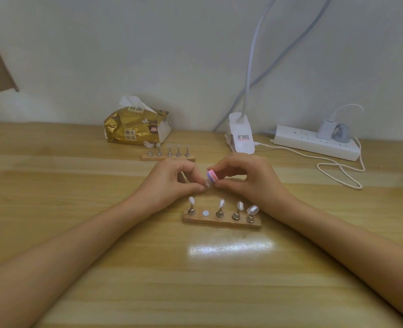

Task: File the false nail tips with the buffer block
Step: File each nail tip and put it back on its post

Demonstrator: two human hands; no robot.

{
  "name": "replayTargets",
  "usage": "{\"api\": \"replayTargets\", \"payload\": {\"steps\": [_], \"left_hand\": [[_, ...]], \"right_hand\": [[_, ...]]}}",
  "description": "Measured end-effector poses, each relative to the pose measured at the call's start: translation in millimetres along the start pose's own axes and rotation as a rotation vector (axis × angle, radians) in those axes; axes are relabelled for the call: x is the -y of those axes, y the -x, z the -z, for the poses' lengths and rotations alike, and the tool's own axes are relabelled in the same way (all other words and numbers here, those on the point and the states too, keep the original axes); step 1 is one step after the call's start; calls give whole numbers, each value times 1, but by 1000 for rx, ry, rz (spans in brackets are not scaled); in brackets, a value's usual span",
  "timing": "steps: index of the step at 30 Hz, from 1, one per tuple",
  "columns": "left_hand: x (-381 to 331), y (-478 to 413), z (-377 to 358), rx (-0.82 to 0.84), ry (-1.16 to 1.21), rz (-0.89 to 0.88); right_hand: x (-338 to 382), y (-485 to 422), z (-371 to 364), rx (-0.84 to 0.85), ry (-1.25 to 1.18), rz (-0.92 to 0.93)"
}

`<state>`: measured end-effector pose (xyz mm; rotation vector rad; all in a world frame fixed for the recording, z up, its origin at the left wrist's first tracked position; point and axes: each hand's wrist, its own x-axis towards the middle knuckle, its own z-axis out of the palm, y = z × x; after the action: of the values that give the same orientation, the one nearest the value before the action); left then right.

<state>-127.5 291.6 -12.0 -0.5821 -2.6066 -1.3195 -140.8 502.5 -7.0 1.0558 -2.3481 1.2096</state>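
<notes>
Nail tip (207, 183) barely shows between left hand (172, 183) and buffer block (212, 176).

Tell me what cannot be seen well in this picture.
Head view:
Nail tip: nearly hidden by left hand fingers.
Buffer block: only its end shows; right hand covers the rest.
Tips on the far stand: too small, blurred.
Lamp: its head is cut off by the top edge.

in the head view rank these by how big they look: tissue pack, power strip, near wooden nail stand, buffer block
1. tissue pack
2. power strip and near wooden nail stand: they look about alike, and the stand sits closer to the camera, so left unranked
3. buffer block
</notes>
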Motion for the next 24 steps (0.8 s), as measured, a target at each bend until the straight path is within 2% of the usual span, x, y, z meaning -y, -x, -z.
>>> {"api": "replayTargets", "payload": {"steps": [2,5,9,12,15,18,24], "left_hand": [[-1,0,0,2,5,-3],[-2,0,0,0,7,-11],[-3,1,1,7,4,-12],[-3,1,0,4,4,-6],[-3,0,0,11,10,-7],[-2,0,0,6,11,5],[-1,0,1,-3,7,-1]], "right_hand": [[0,1,1,-25,-3,10],[2,-1,0,24,-32,-17],[1,0,1,-34,-85,-52],[2,1,-1,22,-91,-76],[2,0,0,-49,-76,-40],[4,0,0,9,-80,-57],[4,0,-1,-9,-63,9]]}}
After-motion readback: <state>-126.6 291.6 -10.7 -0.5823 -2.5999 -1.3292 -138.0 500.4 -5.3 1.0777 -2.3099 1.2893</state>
